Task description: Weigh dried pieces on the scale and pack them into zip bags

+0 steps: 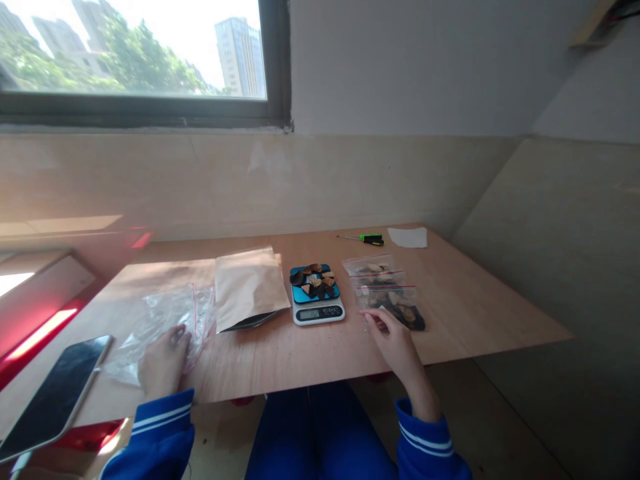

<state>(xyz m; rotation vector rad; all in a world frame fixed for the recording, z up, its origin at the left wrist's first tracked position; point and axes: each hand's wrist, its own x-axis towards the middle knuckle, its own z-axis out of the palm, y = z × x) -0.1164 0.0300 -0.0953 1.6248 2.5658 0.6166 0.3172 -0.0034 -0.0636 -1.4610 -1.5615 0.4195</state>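
Observation:
My left hand point(163, 362) rests palm down on a pile of clear zip bags point(160, 320) with red seal lines at the table's left front; its fingers look loosely curled on the plastic. My right hand point(393, 340) reaches to the nearest of several filled zip bags point(387, 293), fingertips touching its near edge. These bags hold dark and tan pieces. Between the hands stands a small digital scale point(319, 303) with a blue top, heaped with the same dark and tan pieces point(314, 279).
A brown paper pouch point(247, 287) lies left of the scale. A phone point(55, 393) sits at the left front edge. A green-handled screwdriver point(367, 239) and a white paper point(409, 237) lie at the table's far side. Walls close off the back and right.

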